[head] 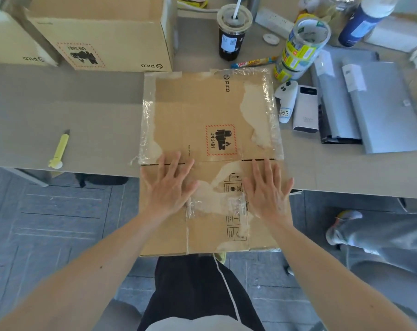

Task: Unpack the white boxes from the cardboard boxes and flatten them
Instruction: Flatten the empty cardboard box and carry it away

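Progress: flattened cardboard box (209, 130) over near edge of bench (59, 111) — my left hand (165, 187) and right hand (267, 189) press it, grips spread; upright box (102, 37) at far edge awaits flattening.

Open cardboard box (102, 37) cut off at top edge, blue bottle (360, 25) blurred

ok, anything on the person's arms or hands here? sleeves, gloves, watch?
Nothing worn. The left hand and right hand are bare: no gloves, and no rings on the fingers that show. The left forearm and right forearm are bare to the frame edge, with no sleeve, watch or wristband in view.
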